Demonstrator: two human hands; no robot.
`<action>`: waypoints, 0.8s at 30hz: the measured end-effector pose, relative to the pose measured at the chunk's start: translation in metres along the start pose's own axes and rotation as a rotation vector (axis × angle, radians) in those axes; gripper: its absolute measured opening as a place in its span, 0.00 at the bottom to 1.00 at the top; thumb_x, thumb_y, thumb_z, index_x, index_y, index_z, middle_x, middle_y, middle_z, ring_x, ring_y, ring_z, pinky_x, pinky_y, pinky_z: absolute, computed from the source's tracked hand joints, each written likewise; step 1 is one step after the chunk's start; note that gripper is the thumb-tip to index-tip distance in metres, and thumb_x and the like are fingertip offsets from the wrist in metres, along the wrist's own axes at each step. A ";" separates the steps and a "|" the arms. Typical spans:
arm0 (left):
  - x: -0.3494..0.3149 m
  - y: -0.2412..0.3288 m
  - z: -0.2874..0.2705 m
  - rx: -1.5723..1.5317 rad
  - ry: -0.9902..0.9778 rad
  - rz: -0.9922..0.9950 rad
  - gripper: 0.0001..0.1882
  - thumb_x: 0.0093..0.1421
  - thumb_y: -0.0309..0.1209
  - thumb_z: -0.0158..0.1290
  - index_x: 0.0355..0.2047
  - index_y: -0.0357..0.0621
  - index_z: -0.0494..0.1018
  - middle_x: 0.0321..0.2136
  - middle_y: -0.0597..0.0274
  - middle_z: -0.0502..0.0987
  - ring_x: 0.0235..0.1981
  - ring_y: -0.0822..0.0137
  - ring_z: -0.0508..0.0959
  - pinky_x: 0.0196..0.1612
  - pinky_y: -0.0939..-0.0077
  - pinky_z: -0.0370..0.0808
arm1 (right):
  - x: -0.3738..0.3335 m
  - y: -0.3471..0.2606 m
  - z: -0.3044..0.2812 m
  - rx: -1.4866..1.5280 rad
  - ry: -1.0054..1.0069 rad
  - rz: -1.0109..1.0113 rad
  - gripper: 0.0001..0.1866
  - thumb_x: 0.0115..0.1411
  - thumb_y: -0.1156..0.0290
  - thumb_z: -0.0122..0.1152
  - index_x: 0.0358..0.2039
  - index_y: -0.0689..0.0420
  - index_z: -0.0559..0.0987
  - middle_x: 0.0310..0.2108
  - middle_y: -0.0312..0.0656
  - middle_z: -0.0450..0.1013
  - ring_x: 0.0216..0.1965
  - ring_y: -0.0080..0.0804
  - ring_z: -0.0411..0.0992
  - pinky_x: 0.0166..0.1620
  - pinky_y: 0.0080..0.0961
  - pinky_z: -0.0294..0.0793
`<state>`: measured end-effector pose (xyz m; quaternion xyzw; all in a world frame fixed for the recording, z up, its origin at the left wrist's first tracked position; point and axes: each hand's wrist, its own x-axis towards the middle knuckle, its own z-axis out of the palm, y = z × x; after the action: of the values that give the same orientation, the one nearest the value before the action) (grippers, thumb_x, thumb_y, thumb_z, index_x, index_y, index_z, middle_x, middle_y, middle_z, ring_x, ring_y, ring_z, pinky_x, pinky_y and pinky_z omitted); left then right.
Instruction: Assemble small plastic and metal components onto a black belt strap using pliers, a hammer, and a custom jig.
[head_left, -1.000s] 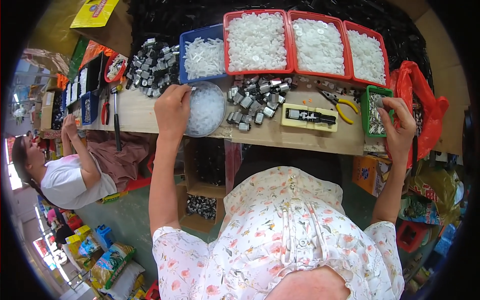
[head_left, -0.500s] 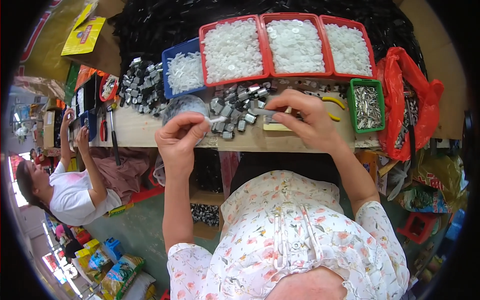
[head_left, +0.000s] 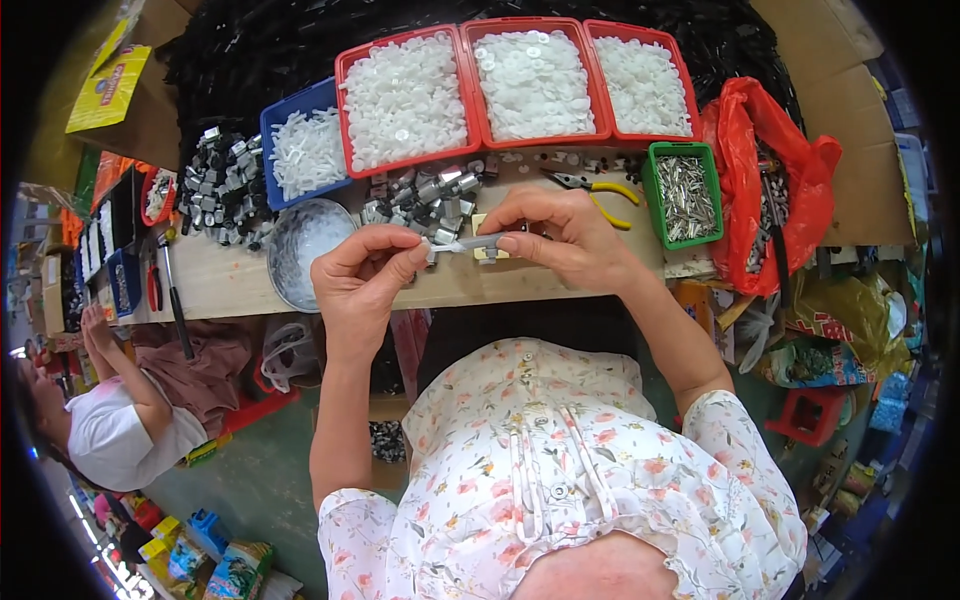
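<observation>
My left hand [head_left: 352, 275] pinches a small white plastic piece [head_left: 441, 247] between thumb and forefinger. Opposite it, my right hand [head_left: 578, 238] grips a short grey tube-like part [head_left: 478, 243], its fingers curled round the far end. The tip of the white piece meets the grey part's end; whether it has gone inside I cannot make out. Just behind the hands lies a heap of silvery metal pieces [head_left: 452, 195] with black parts. A pale yellow block [head_left: 498, 254] sits partly hidden under my right hand. White powder or liquid fills a round bowl [head_left: 285, 286] beside my left hand.
Red trays [head_left: 470, 95] of white plastic pieces stand at the back, with a blue tray [head_left: 268, 165] to their left. Yellow-handled pliers [head_left: 612, 190], a green tray [head_left: 715, 190] of metal pins and a red bag [head_left: 825, 190] lie right. A co-worker [head_left: 125, 420] sits left.
My hands have come together, bringing the white piece up against the grey part. The whole view has shifted, so the bench stands further left. The co-worker's hands have dropped lower.
</observation>
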<state>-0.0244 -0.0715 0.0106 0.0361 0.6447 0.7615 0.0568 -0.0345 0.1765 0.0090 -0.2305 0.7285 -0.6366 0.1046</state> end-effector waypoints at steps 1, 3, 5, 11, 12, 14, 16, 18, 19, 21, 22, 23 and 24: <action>0.000 -0.001 -0.001 0.046 0.000 0.026 0.07 0.54 0.15 0.62 0.34 0.34 0.80 0.31 0.61 0.81 0.29 0.77 0.77 0.32 0.85 0.73 | 0.000 -0.002 0.001 0.003 0.009 0.036 0.09 0.62 0.75 0.63 0.42 0.63 0.81 0.33 0.36 0.75 0.34 0.22 0.70 0.35 0.20 0.68; 0.001 -0.002 0.001 0.079 -0.005 0.053 0.06 0.55 0.15 0.62 0.33 0.34 0.80 0.31 0.62 0.80 0.29 0.78 0.77 0.32 0.86 0.72 | -0.001 -0.003 -0.001 -0.007 0.021 0.079 0.09 0.61 0.75 0.63 0.42 0.63 0.81 0.33 0.37 0.75 0.33 0.22 0.70 0.35 0.21 0.68; -0.001 -0.001 0.002 0.233 0.020 0.095 0.06 0.55 0.15 0.62 0.34 0.33 0.79 0.30 0.63 0.79 0.31 0.74 0.78 0.35 0.83 0.74 | -0.001 0.001 -0.001 -0.098 0.028 -0.034 0.09 0.61 0.75 0.64 0.41 0.62 0.81 0.32 0.37 0.75 0.33 0.23 0.70 0.34 0.21 0.68; 0.001 -0.006 0.016 0.210 0.023 0.071 0.06 0.55 0.16 0.62 0.34 0.33 0.80 0.31 0.63 0.80 0.29 0.77 0.77 0.34 0.84 0.74 | -0.009 -0.001 -0.005 -0.261 0.121 -0.113 0.08 0.58 0.77 0.64 0.40 0.63 0.81 0.32 0.41 0.75 0.31 0.27 0.73 0.33 0.23 0.69; 0.002 -0.007 0.020 0.198 0.028 0.067 0.06 0.55 0.16 0.63 0.34 0.33 0.80 0.31 0.63 0.80 0.29 0.79 0.76 0.33 0.86 0.73 | -0.011 -0.001 -0.004 -0.257 0.126 -0.111 0.08 0.58 0.77 0.64 0.40 0.63 0.81 0.32 0.41 0.75 0.31 0.27 0.73 0.33 0.23 0.69; 0.004 -0.008 0.026 0.197 0.027 0.047 0.06 0.55 0.16 0.63 0.34 0.33 0.80 0.30 0.63 0.80 0.29 0.79 0.76 0.33 0.86 0.73 | -0.015 -0.001 -0.005 -0.371 0.186 -0.169 0.08 0.58 0.78 0.64 0.40 0.63 0.81 0.32 0.42 0.76 0.30 0.29 0.73 0.33 0.24 0.70; 0.006 -0.009 0.031 0.193 0.022 0.026 0.06 0.55 0.17 0.63 0.34 0.33 0.80 0.30 0.63 0.80 0.29 0.79 0.77 0.33 0.86 0.73 | -0.018 -0.001 -0.008 -0.362 0.185 -0.153 0.09 0.58 0.78 0.64 0.40 0.63 0.82 0.32 0.42 0.76 0.30 0.30 0.73 0.33 0.25 0.70; 0.009 -0.009 0.036 0.132 0.011 -0.075 0.05 0.56 0.18 0.63 0.34 0.33 0.80 0.28 0.64 0.81 0.28 0.79 0.77 0.33 0.86 0.73 | -0.021 0.000 -0.014 -0.357 0.185 -0.136 0.09 0.58 0.78 0.64 0.40 0.62 0.82 0.31 0.42 0.76 0.30 0.31 0.74 0.33 0.25 0.70; 0.010 -0.010 0.040 0.131 0.002 -0.080 0.05 0.56 0.18 0.63 0.34 0.33 0.80 0.28 0.64 0.81 0.28 0.79 0.77 0.33 0.86 0.73 | -0.023 0.001 -0.018 -0.280 0.162 -0.068 0.10 0.58 0.78 0.64 0.41 0.62 0.81 0.31 0.43 0.76 0.30 0.32 0.74 0.33 0.26 0.71; 0.010 -0.013 0.047 0.090 -0.022 -0.094 0.05 0.56 0.19 0.64 0.34 0.33 0.81 0.27 0.65 0.81 0.28 0.78 0.77 0.33 0.86 0.74 | -0.027 0.003 -0.022 -0.200 0.140 0.001 0.10 0.57 0.77 0.65 0.41 0.63 0.81 0.31 0.43 0.76 0.31 0.33 0.75 0.34 0.26 0.71; 0.009 -0.015 0.050 0.091 -0.025 -0.097 0.05 0.56 0.19 0.64 0.34 0.33 0.81 0.27 0.65 0.81 0.28 0.78 0.77 0.33 0.86 0.74 | -0.028 0.002 -0.023 -0.183 0.145 0.017 0.10 0.57 0.77 0.65 0.41 0.63 0.81 0.31 0.42 0.76 0.31 0.34 0.75 0.35 0.27 0.71; 0.009 -0.016 0.052 0.103 -0.026 -0.076 0.05 0.56 0.19 0.63 0.34 0.33 0.81 0.27 0.65 0.81 0.28 0.79 0.78 0.34 0.86 0.74 | -0.028 0.002 -0.023 -0.164 0.149 0.028 0.11 0.57 0.76 0.65 0.41 0.63 0.81 0.30 0.42 0.76 0.31 0.35 0.75 0.35 0.27 0.72; 0.009 -0.017 0.054 0.116 -0.025 -0.054 0.05 0.56 0.19 0.63 0.34 0.34 0.81 0.28 0.66 0.81 0.29 0.79 0.78 0.34 0.86 0.74 | -0.030 0.002 -0.024 -0.160 0.151 0.026 0.11 0.57 0.76 0.65 0.41 0.63 0.81 0.30 0.42 0.76 0.31 0.35 0.75 0.35 0.27 0.72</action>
<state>-0.0254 -0.0150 0.0026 0.0316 0.6876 0.7207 0.0831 -0.0192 0.2119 0.0069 -0.1803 0.7857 -0.5904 0.0388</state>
